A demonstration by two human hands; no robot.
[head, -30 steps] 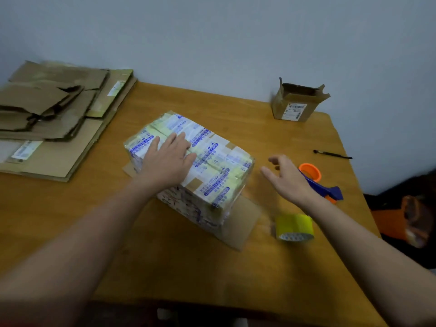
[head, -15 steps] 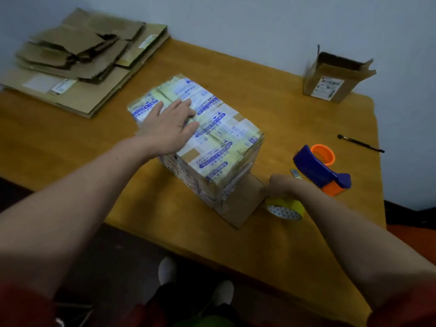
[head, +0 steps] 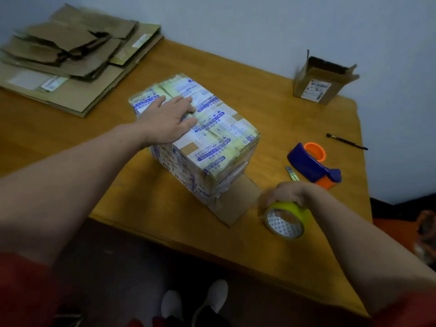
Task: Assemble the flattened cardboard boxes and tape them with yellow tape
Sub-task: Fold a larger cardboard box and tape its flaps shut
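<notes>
A cardboard box [head: 212, 147], wrapped in old printed yellow and white tape, stands in the middle of the wooden table [head: 141, 208]. One brown flap [head: 233, 204] lies flat on the table at its near end. My left hand [head: 169, 121] rests flat on the box's top, fingers straight. Near the table's front right, my right hand [head: 286, 192] grips a roll of yellow tape [head: 287, 218] from above; the roll stands on edge with its core facing me.
A stack of flattened cardboard boxes [head: 70, 67] lies at the back left. A small open box [head: 318, 83] stands by the wall at the back right. A blue and orange tape dispenser [head: 313, 166], a small cutter [head: 292, 173] and a black pen [head: 346, 141] lie on the right.
My right hand dropped from open air beside the box onto the yellow tape roll and closed around it. My left hand stayed on the box top. The view tilted downward.
</notes>
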